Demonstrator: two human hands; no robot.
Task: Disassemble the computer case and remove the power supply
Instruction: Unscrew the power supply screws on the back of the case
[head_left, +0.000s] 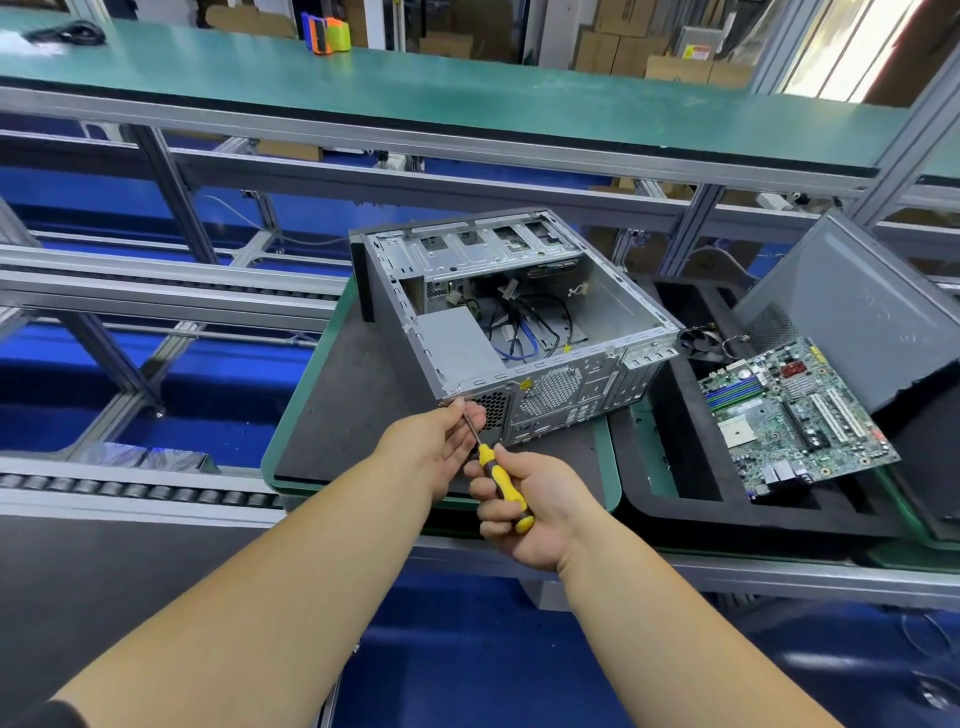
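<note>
An open grey computer case (618, 306) lies on its side on a dark mat, rear panel toward me. Inside its near-left corner sits the grey power supply (457, 345), with loose cables beside it. My right hand (524, 512) grips the yellow-and-black handle of a screwdriver (501, 480); its shaft points up-left at the rear panel's near-left corner by the power supply grille. My left hand (434, 441) pinches the shaft near the tip, fingers against the case corner. The tip itself is hidden by my fingers.
A green-edged tray (291, 415) carries the case. To the right, a black foam tray (675, 483) holds a removed motherboard (795, 410), a small fan (701, 343) and the leaning grey side panel (872, 317). Roller conveyor rails (130, 488) run on the left; a green shelf (415, 88) spans above.
</note>
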